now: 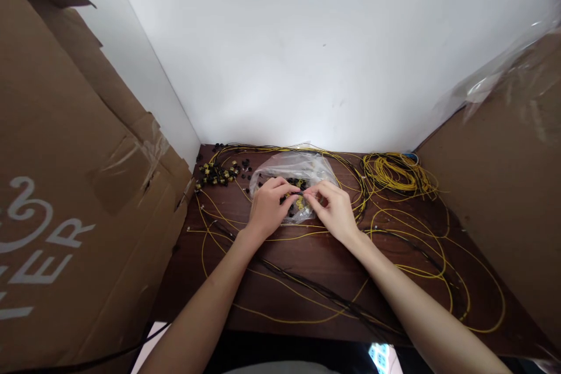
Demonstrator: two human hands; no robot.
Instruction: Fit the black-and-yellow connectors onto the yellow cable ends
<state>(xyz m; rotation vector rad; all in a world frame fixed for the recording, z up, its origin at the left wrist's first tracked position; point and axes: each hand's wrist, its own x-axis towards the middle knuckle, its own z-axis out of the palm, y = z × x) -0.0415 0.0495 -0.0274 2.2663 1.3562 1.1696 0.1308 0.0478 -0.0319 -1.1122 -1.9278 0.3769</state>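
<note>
My left hand (274, 201) and my right hand (332, 205) meet over a clear plastic bag (268, 169). Thumb and fingers of each are pinched together, fingertips almost touching. A thin dark piece shows between them, too small to name. Beneath the hands, small black and yellow parts (300, 203) lie in or on the bag. A yellow cable (307, 235) runs across the table just below both hands.
Small black and yellow pieces (221, 173) are heaped at the back left. A coiled bundle of yellow cable (392, 174) lies at the back right. Black cables (315, 289) cross the brown table (280, 318). Cardboard (87, 187) stands left, with another cardboard panel (504, 158) right.
</note>
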